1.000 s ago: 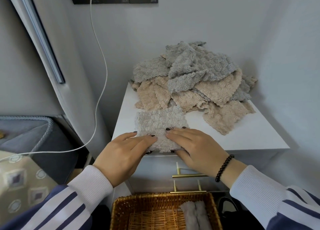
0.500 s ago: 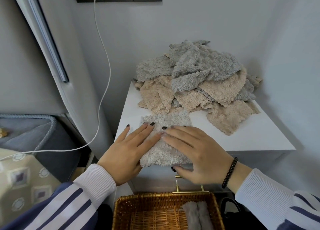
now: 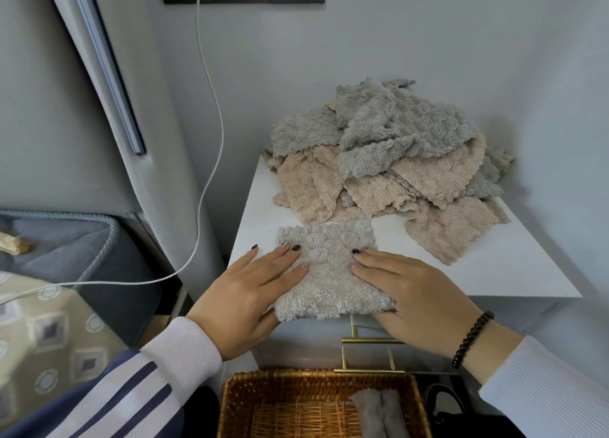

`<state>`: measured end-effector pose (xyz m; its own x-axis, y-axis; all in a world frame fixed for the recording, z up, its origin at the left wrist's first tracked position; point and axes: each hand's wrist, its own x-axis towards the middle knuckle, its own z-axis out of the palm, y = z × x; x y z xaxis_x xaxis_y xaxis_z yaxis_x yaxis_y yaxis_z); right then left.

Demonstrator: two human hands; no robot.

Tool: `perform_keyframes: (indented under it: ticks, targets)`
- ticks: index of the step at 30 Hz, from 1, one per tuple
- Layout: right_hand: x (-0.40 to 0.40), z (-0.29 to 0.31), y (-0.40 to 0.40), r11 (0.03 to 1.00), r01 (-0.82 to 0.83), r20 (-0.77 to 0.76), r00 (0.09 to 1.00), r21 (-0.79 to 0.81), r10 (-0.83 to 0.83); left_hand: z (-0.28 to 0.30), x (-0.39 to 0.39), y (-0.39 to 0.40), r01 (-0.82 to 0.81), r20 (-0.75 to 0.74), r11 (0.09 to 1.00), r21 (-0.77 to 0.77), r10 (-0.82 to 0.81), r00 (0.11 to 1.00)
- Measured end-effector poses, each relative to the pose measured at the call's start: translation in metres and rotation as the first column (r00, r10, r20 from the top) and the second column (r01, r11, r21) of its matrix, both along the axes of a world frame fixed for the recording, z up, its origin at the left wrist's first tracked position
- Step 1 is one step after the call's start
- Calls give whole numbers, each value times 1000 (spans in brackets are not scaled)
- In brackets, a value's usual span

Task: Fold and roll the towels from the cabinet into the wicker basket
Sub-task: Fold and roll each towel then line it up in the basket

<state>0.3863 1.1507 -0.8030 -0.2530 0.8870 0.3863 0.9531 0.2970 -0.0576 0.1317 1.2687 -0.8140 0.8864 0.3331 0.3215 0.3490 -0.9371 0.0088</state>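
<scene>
**Both hands flatten one folded towel on the white cabinet**

One folded grey towel point(image 3: 329, 269), nubbly and roughly rectangular, lies at the front edge of the white cabinet top point(image 3: 494, 272), its near edge hanging slightly over. Two hands press it. The left hand point(image 3: 247, 292) lies flat at the towel's 9 o'clock side, fingers point(image 3: 283, 259) straight and spread. The right hand point(image 3: 415, 292) lies flat at the 3 o'clock side, fingers straight; its thumb is hidden under the towel's near corner, so whether it pinches I cannot tell. A black bead bracelet point(image 3: 473, 338) circles the right wrist.

At 12 o'clock from the folded towel sits one loose pile of towels point(image 3: 389, 160), grey and beige, fluffy with scalloped edges; the number in it cannot be counted. At 6 o'clock, below two brass drawer handles point(image 3: 369, 340), stands one wicker basket point(image 3: 323, 404) holding two rolled grey towels point(image 3: 379, 411) side by side.

Half a second ago the fingertips nearly met at the towel's middle; they now sit apart, toward its sides.
</scene>
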Motion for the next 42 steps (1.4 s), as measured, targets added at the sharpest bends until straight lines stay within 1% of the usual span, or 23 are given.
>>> perform_keyframes:
  ticks: [2,5,7,11,13,14,15,17,18,19,21,23,24,25,27,29,30,34,37,39,42]
  targets:
    - [0,1,-5,1000,-1,5,1000,-21,1,-2,0,-3,40,49,999,22,-41,998]
    - [-2,8,-6,997,-2,-43,999,-76,-2,-1,5,-8,87,113,996,19,-88,990]
    - [-6,14,-4,991,-1,-54,999,-134,-6,2,8,-9,105,109,994,33,-108,988]
    - [-17,11,-2,977,15,88,996,-212,4,-1,11,-9,123,63,989,79,-128,990]
    - [-20,9,-1,966,17,88,996,-259,6,-3,10,-8,105,23,992,69,-107,994]
    - [-21,11,0,965,16,60,998,-263,0,-4,9,-7,91,6,994,58,-91,996]
    - [-20,14,0,964,16,-1,1000,-264,-17,-5,8,-7,78,6,996,48,-78,997]
    - [-13,23,-1,927,16,-176,980,-375,-88,-4,8,-9,58,54,998,22,-59,997]
    - [-8,27,-1,906,19,-235,963,-423,-130,-3,8,-10,46,95,999,4,-46,994]
    - [-3,30,-2,898,21,-291,942,-440,-165,-2,10,-12,31,149,999,-33,-26,989]
    - [3,35,-4,876,39,-371,896,-481,-243,-3,13,-18,5,280,979,-202,53,958]
    - [4,40,-2,857,54,-415,858,-513,-303,-4,17,-22,1,415,909,-417,190,890]
    - [4,41,1,856,62,-438,839,-513,-323,-4,19,-23,-6,460,868,-496,269,846]
    - [4,42,3,860,82,-455,821,-503,-344,-4,22,-23,-28,482,832,-554,349,803]
    - [4,40,8,878,124,-478,799,-463,-365,-1,27,-23,-80,505,779,-622,477,719]
    - [4,36,14,900,163,-511,776,-404,-369,3,33,-25,-107,529,756,-646,544,652]
    - [4,33,18,911,180,-515,776,-370,-363,5,35,-25,-118,526,743,-659,567,634]
    - [0,24,28,943,249,-457,827,-222,-326,6,42,-24,-190,496,724,-663,615,614]
    - [-5,21,30,956,272,-402,868,-107,-292,9,46,-22,-227,479,709,-667,642,598]
    - [-9,19,32,954,296,-400,870,-42,-288,13,47,-20,-253,455,701,-667,652,606]
    - [-16,13,39,921,389,-426,835,6,-349,15,50,-18,-323,374,663,-675,685,626]
